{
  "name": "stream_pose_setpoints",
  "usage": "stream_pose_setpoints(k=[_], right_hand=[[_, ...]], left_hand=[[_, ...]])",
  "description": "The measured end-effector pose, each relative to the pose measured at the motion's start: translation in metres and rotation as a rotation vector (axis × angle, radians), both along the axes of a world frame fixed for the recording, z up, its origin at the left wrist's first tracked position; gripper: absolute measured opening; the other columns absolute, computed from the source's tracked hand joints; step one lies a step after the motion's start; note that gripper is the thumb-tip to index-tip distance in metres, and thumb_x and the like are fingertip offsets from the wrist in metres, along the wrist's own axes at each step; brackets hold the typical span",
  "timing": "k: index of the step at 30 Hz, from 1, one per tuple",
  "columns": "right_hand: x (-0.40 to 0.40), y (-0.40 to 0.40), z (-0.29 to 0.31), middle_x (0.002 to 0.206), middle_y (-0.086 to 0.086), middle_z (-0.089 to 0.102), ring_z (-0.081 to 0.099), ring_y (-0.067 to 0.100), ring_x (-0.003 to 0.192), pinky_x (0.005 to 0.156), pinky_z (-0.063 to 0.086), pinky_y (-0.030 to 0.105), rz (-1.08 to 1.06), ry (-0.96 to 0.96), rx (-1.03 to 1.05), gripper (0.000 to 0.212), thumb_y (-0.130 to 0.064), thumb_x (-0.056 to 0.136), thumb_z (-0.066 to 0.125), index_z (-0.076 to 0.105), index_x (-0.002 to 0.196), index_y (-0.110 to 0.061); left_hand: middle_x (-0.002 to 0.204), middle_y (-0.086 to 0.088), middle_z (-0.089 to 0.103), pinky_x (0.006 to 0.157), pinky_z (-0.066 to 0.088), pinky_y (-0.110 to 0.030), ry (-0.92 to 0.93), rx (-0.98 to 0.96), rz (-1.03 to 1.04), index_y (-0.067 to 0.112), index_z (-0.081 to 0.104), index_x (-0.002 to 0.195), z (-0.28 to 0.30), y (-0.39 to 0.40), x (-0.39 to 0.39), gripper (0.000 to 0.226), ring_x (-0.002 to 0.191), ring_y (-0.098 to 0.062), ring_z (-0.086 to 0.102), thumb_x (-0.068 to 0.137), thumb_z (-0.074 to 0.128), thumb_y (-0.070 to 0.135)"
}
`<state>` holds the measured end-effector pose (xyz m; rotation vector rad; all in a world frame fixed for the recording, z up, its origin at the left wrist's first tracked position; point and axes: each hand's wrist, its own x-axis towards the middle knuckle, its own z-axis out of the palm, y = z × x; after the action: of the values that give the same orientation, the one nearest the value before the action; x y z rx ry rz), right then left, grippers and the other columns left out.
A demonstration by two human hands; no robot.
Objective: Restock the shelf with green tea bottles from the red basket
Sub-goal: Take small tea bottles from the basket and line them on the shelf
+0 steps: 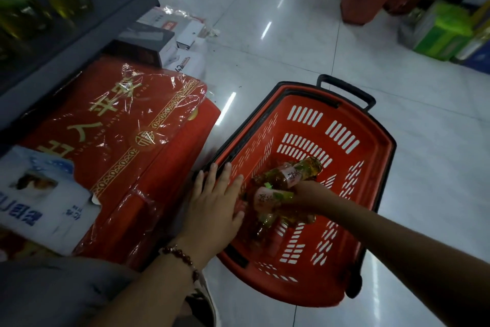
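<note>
A red basket (371, 141) stands on the white tile floor (265, 35), just right of a big red box (119, 136) wrapped in plastic, with the dark shelf (79, 22) at the far left. Inside the basket lie green tea bottles (267, 220). The left hand (214, 202) rests flat with straight fingers on the basket's left rim, and the right hand (307, 194) reaches in, fingers curled round one bottle (291, 173).

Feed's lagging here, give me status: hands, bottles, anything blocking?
Left hand flat on red basket rim. Right hand gripping a green tea bottle inside basket. Nothing blocking.
</note>
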<state>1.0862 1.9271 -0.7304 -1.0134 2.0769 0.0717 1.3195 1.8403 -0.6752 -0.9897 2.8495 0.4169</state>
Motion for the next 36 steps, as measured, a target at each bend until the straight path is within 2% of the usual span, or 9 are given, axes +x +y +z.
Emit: stream_pose_setpoints(k=[3, 5, 10, 13, 15, 19, 25, 32, 36], right_hand=[[0.003, 0.03, 0.053, 0.081, -0.005, 0.065, 0.064, 0.005, 0.068, 0.053, 0.048, 0.013, -0.219, -0.21, -0.117, 0.018, -0.04, 0.092, 0.062, 0.059, 0.099, -0.024], [0.008, 0.051, 0.077, 0.079, -0.002, 0.069, 0.068, 0.01, 0.065, 0.053, 0.049, 0.017, -0.351, -0.319, -0.192, 0.028, -0.041, 0.092, 0.061, 0.064, 0.105, -0.016], [0.045, 0.079, 0.109, 0.1, 0.006, 0.075, 0.074, 0.021, 0.089, 0.084, 0.059, 0.037, -0.531, -0.561, -0.36, 0.051, -0.054, 0.078, 0.062, 0.066, 0.111, -0.014], [0.076, 0.075, 0.121, 0.109, 0.002, 0.073, 0.07, 0.022, 0.102, 0.096, 0.053, 0.045, -0.58, -0.685, -0.445, 0.054, -0.057, 0.072, 0.068, 0.065, 0.113, -0.021], [0.096, 0.066, 0.126, 0.111, -0.001, 0.073, 0.069, 0.019, 0.104, 0.097, 0.052, 0.044, -0.563, -0.741, -0.497, 0.061, -0.059, 0.07, 0.074, 0.062, 0.117, -0.022], [0.136, 0.047, 0.14, 0.103, -0.009, 0.07, 0.07, 0.009, 0.091, 0.076, 0.053, 0.023, -0.49, -0.731, -0.615, 0.042, -0.046, 0.073, 0.076, 0.058, 0.108, -0.031], [0.185, 0.025, 0.159, 0.094, -0.002, 0.074, 0.073, 0.011, 0.081, 0.064, 0.056, 0.019, -0.333, -0.759, -0.719, 0.043, -0.026, 0.074, 0.08, 0.059, 0.111, -0.021], [0.256, -0.006, 0.181, 0.102, -0.004, 0.073, 0.072, 0.018, 0.095, 0.082, 0.06, 0.042, -0.021, -0.828, -0.735, 0.05, -0.028, 0.071, 0.082, 0.06, 0.115, -0.024], [0.306, -0.016, 0.192, 0.112, -0.007, 0.073, 0.069, 0.01, 0.103, 0.081, 0.058, 0.028, 0.148, -0.899, -0.755, 0.048, -0.026, 0.075, 0.076, 0.061, 0.121, -0.03]], left_hand=[[0.166, -0.002, 0.0, 0.123, -0.005, -0.045, 0.052, 0.066, 0.061, 0.029, 0.007, 0.157, 0.01, 0.003, 0.003, 0.072, 0.152, -0.024, -0.008, 0.099, 0.044, 0.05], [0.165, -0.001, 0.009, 0.124, 0.0, -0.041, 0.114, 0.108, 0.106, 0.03, 0.012, 0.156, 0.019, 0.006, 0.006, 0.071, 0.152, -0.021, 0.0, 0.098, 0.046, 0.049], [0.128, 0.02, 0.046, 0.1, 0.047, -0.037, 0.36, 0.563, 0.319, 0.05, 0.03, 0.145, 0.052, 0.027, 0.017, 0.055, 0.125, -0.01, 0.047, 0.095, 0.053, 0.05], [0.112, 0.027, 0.055, 0.1, 0.048, -0.044, 0.507, 0.829, 0.425, 0.067, 0.042, 0.11, 0.064, 0.037, 0.02, 0.027, 0.111, -0.003, 0.056, 0.091, 0.057, 0.056], [0.117, 0.02, 0.063, 0.101, 0.049, -0.044, 0.649, 0.93, 0.468, 0.069, 0.04, 0.118, 0.072, 0.039, 0.024, 0.046, 0.111, -0.004, 0.06, 0.079, 0.064, 0.068], [0.141, 0.01, 0.052, 0.098, 0.051, -0.038, 0.842, 0.911, 0.532, 0.06, 0.019, 0.145, 0.082, 0.036, 0.038, 0.1, 0.123, -0.013, 0.055, 0.062, 0.074, 0.072], [0.121, 0.018, 0.059, 0.077, 0.057, -0.022, 1.096, 0.862, 0.609, 0.059, 0.02, 0.144, 0.098, 0.034, 0.091, 0.095, 0.102, -0.002, 0.065, 0.075, 0.08, 0.036], [0.119, 0.012, 0.068, 0.076, 0.058, -0.026, 1.329, 0.65, 0.746, 0.078, 0.027, 0.122, 0.117, 0.038, 0.178, 0.091, 0.109, -0.007, 0.066, 0.073, 0.083, 0.025], [0.114, 0.008, 0.071, 0.083, 0.059, -0.035, 1.36, 0.447, 0.772, 0.07, 0.028, 0.133, 0.132, 0.043, 0.237, 0.094, 0.109, -0.009, 0.066, 0.079, 0.083, 0.016]])
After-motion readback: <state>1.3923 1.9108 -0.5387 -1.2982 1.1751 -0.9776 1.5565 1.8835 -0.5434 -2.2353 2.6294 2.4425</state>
